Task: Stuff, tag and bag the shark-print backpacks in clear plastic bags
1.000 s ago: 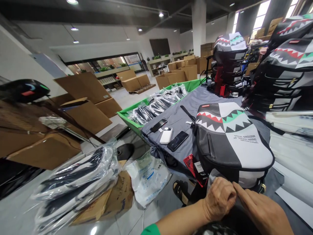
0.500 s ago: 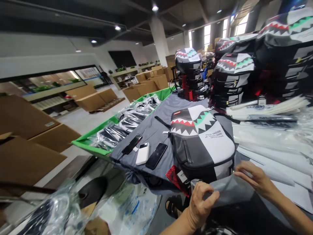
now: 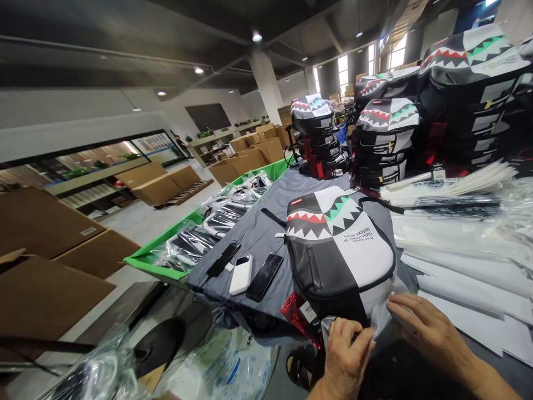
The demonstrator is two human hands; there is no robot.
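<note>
Plastic bag (image 3: 375, 321) pinched in both grips, left hand (image 3: 346, 354), right hand (image 3: 427, 330), touching shark-print backpack (image 3: 339, 250) bottom.

Shark-print backpack (image 3: 339, 250) blocks left hand (image 3: 347, 355) and right hand (image 3: 428, 328) — plastic sleeves (image 3: 453, 239) alongside.

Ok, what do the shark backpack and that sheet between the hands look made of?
Shark backpack: probably coated faux leather, soft sheen, crisp printed teeth; can't confirm the base fabric. Sheet: thin plastic film, glossy, semi-translucent, creased where it is pinched.

Concrete pillar (image 3: 266, 86), tall windows (image 3: 342, 75), cardboard cartons (image 3: 250, 158) on pale floor (image 3: 141, 225).
</note>
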